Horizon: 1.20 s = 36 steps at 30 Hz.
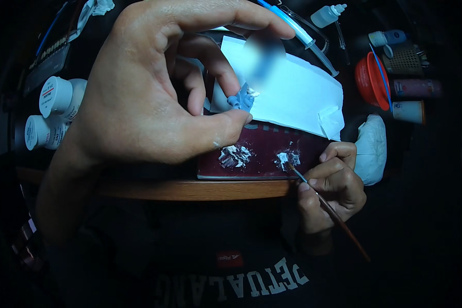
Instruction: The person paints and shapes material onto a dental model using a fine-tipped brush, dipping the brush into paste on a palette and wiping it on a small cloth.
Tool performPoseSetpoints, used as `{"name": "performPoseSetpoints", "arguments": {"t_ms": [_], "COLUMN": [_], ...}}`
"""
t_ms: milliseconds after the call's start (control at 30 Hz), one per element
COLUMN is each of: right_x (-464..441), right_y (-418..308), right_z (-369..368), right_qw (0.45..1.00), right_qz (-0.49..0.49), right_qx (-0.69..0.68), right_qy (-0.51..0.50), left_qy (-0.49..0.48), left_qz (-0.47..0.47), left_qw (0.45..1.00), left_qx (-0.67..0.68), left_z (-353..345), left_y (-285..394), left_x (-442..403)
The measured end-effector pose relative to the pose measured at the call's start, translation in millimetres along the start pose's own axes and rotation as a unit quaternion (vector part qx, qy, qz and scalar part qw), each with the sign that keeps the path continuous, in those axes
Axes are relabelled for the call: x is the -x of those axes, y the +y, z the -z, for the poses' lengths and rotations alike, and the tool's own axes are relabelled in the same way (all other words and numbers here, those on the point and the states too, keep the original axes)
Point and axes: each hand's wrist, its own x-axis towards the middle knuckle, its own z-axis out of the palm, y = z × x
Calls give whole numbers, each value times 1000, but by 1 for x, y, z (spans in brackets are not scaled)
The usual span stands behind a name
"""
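Head cam: L hand (133,100) is pinching blue piece (239,102) betw. thumb & fingertip; R hand (340,186) is pinching brush (333,214), tip meeting R-side white smear (282,159) on maroon book (264,171). Light loading prob. best, piece braced.

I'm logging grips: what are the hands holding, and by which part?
Left hand: a small blue piece, pinched at its edges. Right hand: a thin brush, partway along its handle.

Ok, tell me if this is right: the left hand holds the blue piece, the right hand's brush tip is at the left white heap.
Not quite: the head view shows the brush in the right hand at the right white heap, not the left heap. The left hand does hold the blue piece.
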Motion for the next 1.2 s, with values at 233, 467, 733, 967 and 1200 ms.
{"name": "performPoseSetpoints", "arguments": {"t_ms": [233,467,733,967,1200], "right_x": [1,-2,-20,-38,-36], "right_y": [0,-4,-14,-25,-22], "right_z": [0,2,-12,-42,-51], "right_qw": [1000,1000,990,972,968], "right_qz": [-2,2,49,28,42], "right_qx": [0,3,-127,-212,-225], "right_qy": [2,-8,44,100,101], "left_qy": [7,14,67,103,98], "left_qz": [6,-3,-30,-76,-106], "left_qw": [1000,1000,994,991,989], "left_qx": [5,28,77,29,26], "left_z": [-1,-2,-13,-15,-15], "left_y": [1,0,4,8,7], "left_x": [1,0,-3,-2,-1]}}
